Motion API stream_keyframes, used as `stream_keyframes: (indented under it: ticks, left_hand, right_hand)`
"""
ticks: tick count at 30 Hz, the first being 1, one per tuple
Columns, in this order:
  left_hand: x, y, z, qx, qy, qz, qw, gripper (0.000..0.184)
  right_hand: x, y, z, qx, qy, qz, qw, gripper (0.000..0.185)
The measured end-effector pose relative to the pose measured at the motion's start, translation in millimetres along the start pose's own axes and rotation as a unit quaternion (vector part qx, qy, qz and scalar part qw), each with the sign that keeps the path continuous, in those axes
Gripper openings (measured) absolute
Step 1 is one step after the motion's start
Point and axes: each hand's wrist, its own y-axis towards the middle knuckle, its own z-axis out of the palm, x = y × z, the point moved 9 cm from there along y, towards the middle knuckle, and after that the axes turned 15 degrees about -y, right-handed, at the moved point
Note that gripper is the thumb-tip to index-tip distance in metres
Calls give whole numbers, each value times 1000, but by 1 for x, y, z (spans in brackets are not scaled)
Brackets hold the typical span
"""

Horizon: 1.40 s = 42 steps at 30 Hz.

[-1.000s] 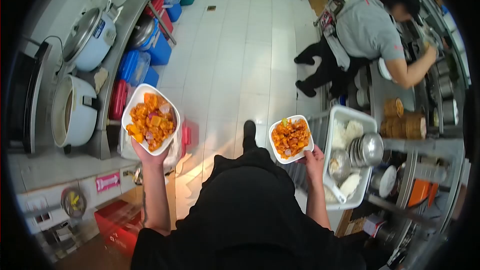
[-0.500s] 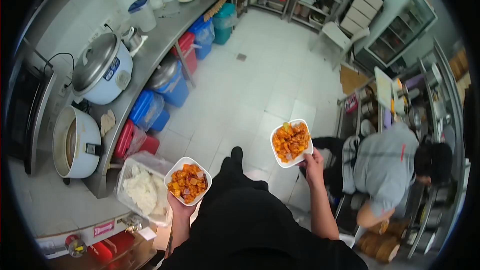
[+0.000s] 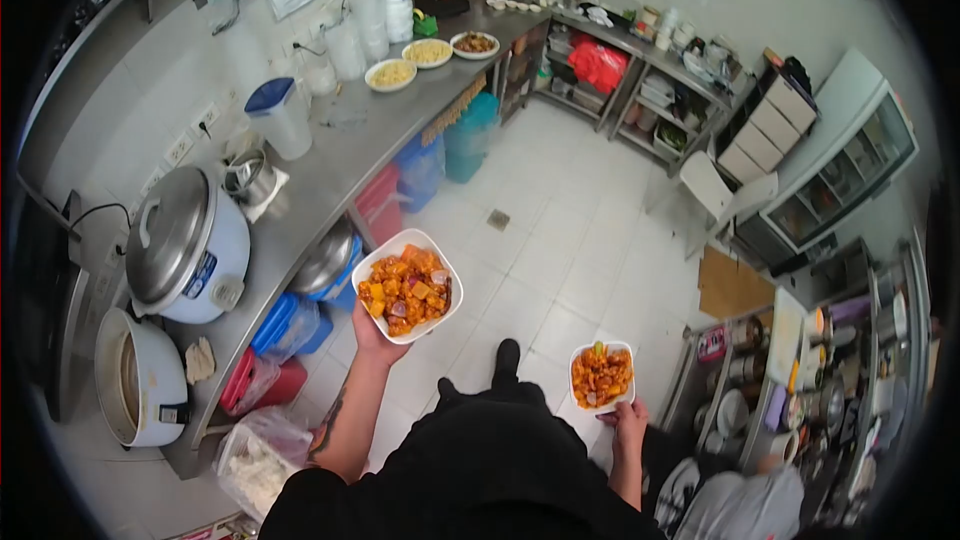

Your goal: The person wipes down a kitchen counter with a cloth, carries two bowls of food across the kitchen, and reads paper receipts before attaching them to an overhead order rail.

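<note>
In my left hand [image 3: 376,338] is a white square bowl [image 3: 455,312] heaped with orange-sauced chunks of food [image 3: 406,290]. The palm and fingers support it from below, and it is raised near the steel counter's front edge. My right hand [image 3: 627,424] grips the near rim of a second white bowl [image 3: 577,395], held lower and out to the right. Similar saucy pieces with a bit of green [image 3: 602,373] fill that bowl. Both bowls are roughly level; the fingers under them are partly hidden.
The steel counter [image 3: 335,165] on the left bears rice cookers [image 3: 190,245], a pitcher [image 3: 280,118] and several plates of food [image 3: 427,53]. Bins [image 3: 290,323] stand beneath it. A co-worker in grey [image 3: 745,505] crouches at the right beside shelving [image 3: 735,360]. A white chair [image 3: 715,190] stands farther back.
The view has tilted up, showing more of the back counter. My left hand has raised its bowl forward; the right bowl appears lower. The co-worker now sits lower in view.
</note>
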Motion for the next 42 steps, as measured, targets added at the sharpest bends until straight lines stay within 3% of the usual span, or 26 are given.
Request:
stream_keyframes:
  ticks: [5,7,10,15,18,21,22,23,29,37,39,42]
  left_hand:
    - [19,78,-2,14,-13,3,1000,64]
    - [17,100,-16,-54,-87,56,993,63]
    - [17,121,-30,-30,-111,24,993,63]
    - [-14,167,-37,-71,-155,76,982,64]
    - [-55,212,-56,-135,-114,153,972,63]
    - [-97,271,-74,-118,-107,161,974,63]
    - [-116,295,-94,-151,-164,197,955,63]
    - [-129,315,-92,-116,-86,166,975,63]
    - [-179,425,-80,-82,-88,138,983,64]
    - [-175,498,-73,-76,-106,195,972,63]
    - [-162,498,-85,-170,-151,258,939,63]
    - [-140,511,-99,-192,-205,322,904,62]
  right_hand:
    - [81,130,51,39,-37,-54,997,25]
    - [115,194,95,107,-70,-61,990,25]
    - [187,260,171,176,-91,-84,977,24]
    - [275,343,320,304,-93,-133,939,29]
    - [295,380,411,353,-77,-134,923,29]
    - [310,399,488,376,-60,-120,917,28]
    - [308,407,513,385,-53,-103,916,27]
    - [305,414,530,383,-56,-100,916,27]
    - [323,460,641,430,-98,-52,896,26]
    - [340,546,756,512,-205,-65,831,29]
    - [346,558,779,557,-217,-44,801,31]
    - [346,588,805,593,-279,-33,755,32]
